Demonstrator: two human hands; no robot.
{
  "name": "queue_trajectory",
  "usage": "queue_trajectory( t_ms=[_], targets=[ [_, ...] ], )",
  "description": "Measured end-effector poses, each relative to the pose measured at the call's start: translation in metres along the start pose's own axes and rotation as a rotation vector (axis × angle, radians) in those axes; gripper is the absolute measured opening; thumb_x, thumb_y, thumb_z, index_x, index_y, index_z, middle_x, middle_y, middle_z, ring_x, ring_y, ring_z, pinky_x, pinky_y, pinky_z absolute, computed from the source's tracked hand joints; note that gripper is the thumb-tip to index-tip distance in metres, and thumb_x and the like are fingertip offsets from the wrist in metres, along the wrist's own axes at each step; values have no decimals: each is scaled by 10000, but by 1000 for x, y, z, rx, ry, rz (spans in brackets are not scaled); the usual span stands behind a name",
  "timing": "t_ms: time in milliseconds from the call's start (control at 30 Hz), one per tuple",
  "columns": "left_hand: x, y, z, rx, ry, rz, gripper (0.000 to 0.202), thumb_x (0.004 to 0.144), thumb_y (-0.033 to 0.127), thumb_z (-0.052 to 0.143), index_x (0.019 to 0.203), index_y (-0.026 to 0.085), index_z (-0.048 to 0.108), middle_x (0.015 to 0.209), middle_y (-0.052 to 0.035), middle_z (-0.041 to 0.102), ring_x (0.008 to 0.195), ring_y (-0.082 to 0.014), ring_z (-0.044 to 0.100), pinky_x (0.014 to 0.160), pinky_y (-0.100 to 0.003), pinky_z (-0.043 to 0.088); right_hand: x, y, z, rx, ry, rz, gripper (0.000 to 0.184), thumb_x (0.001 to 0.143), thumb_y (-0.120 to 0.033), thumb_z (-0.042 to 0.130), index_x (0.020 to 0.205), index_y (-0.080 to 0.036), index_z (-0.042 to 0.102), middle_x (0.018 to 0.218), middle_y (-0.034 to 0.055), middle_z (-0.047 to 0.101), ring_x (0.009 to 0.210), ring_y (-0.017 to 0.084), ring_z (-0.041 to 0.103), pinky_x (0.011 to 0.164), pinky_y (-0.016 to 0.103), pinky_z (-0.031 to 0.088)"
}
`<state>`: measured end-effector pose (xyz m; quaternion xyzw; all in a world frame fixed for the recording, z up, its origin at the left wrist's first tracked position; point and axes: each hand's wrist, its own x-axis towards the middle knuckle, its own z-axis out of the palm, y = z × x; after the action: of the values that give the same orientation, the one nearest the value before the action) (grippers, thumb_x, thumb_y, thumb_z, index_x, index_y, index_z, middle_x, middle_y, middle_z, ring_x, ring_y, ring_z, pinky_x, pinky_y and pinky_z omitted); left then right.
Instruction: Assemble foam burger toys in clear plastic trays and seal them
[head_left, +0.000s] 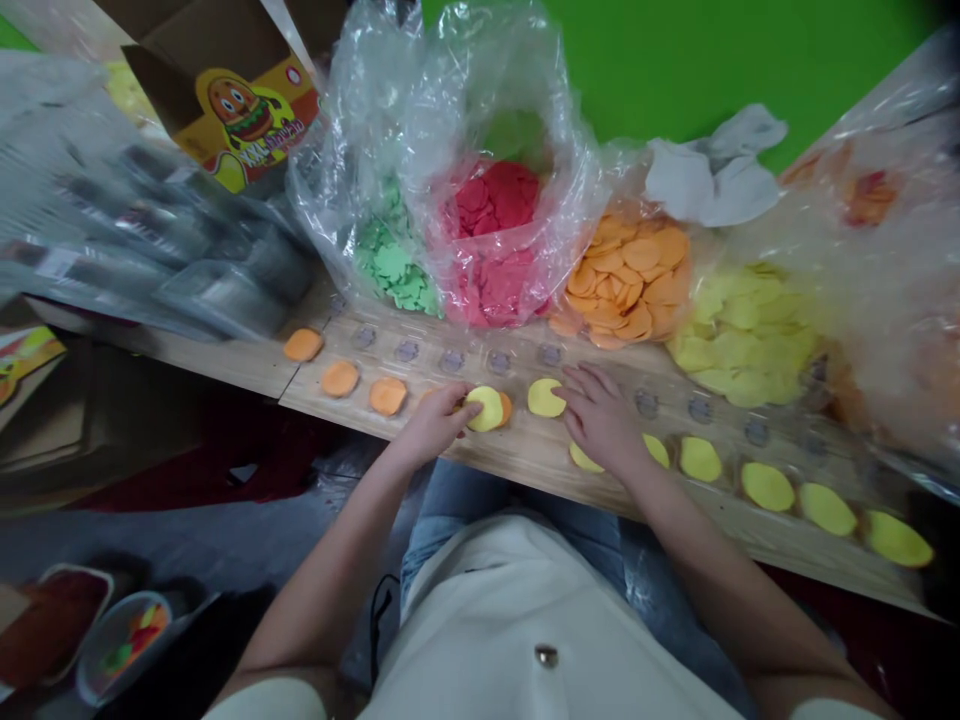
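Head cam: item 1, disc 1 (485, 409), yellow, at L hand (439, 425); overlaps orange disc (505, 408), of which only R edge shows. Item 2, disc 2 (546, 397), yellow, at R hand (602, 420); R edge hidden under fingertips.

Obscured: 1 more orange piece mostly behind L hand; 2 yellow pieces partly covered by R hand/forearm. Clear tray (451, 360) hard to trace, glare; its grey inserts blurred. Bag plastic (480, 90) veils green bits (394, 262) & lower red pile (495, 200). Burger box (255, 110) cut off at top; tubs (225, 290), far L, smeared under film. Floor tub (124, 640), bottom L, mixed colours, contents unclear.

Pose: both forearms reach fwd from body, converging over table (517, 455). L hand angled inward, thumb & forefinger clamped on L edge of disc 1; other fingers curled, part hidden. R hand palm down, fingers slightly apart, tips on disc 2; gripping or only touching, can't tell.

Also: orange row (388, 396), L; yellow row (767, 486), R, along near edge. Orange pile (630, 275) & yellow pile (750, 330) behind, bagged.
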<state>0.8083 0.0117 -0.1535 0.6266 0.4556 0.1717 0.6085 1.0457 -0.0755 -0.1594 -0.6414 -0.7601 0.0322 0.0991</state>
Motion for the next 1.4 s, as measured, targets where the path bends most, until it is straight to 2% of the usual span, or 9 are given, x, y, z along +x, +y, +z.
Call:
queue_trajectory(
  t_ms=[100,200,467,600,767,867,1033,1167,1400],
  targets=[
    [14,1,5,205,-106,90,237,735,252,547,938,214,663,789,-46,638,594,-152,568,516,-224,436,8,-6,10,-41,-29,-11,368,821,-304,487,1169,-202,549,1395,107,328,1322,315,161,1010,534,242],
    [24,0,11,434,4,261,204,687,181,592,866,225,677,797,-54,654,685,-183,587,619,-242,424,9,-10,17,-63,-26,-8,418,824,-440,478,1152,-193,558,1413,122,292,1337,321,99,1026,555,178],
    [24,1,19,776,111,280,390,703,107,562,1075,223,567,1028,-67,578,963,-213,526,812,-312,409,16,-26,16,35,78,62,306,849,-269,434,1100,-176,580,1306,112,428,1285,270,246,1015,461,282],
    [15,-8,3,382,268,279,382,704,189,616,1081,208,559,1090,-64,547,1006,-188,497,861,-311,405,30,-45,19,79,74,-3,325,855,-266,427,1144,-200,561,1293,102,441,1263,265,272,1007,444,298],
    [-13,-20,-25,-598,331,-139,390,710,282,631,1075,193,527,979,-47,577,688,-80,532,562,-186,420,46,-56,37,71,21,-46,447,852,-332,455,1272,-180,445,1366,117,355,1288,289,212,1020,482,254],
    [-27,-21,-24,-609,266,-191,354,701,315,652,1010,173,555,830,-17,574,559,-49,477,445,-146,339,55,-53,47,100,40,57,402,844,-310,472,1204,-135,509,1225,134,489,1185,262,349,986,417,318],
    [-34,-20,-13,-573,259,-120,276,713,289,651,944,151,589,840,-18,579,549,-36,475,463,-139,376,61,-58,40,197,60,-28,181,839,-258,481,880,-178,638,1079,80,581,1081,244,428,933,387,354],
    [-34,-17,-22,-970,312,-220,377,653,121,683,1003,179,556,974,-31,576,694,-66,564,617,-171,485,57,-61,35,488,-9,148,170,836,-315,482,860,-196,602,811,34,624,776,171,551,709,302,442],
    [-36,-19,-30,-1168,248,-247,265,712,115,640,961,143,555,893,-42,575,621,-55,564,446,-108,444,60,-58,40,657,-122,333,199,751,-243,568,946,-201,565,810,23,643,731,153,584,648,276,424]
  ],
)
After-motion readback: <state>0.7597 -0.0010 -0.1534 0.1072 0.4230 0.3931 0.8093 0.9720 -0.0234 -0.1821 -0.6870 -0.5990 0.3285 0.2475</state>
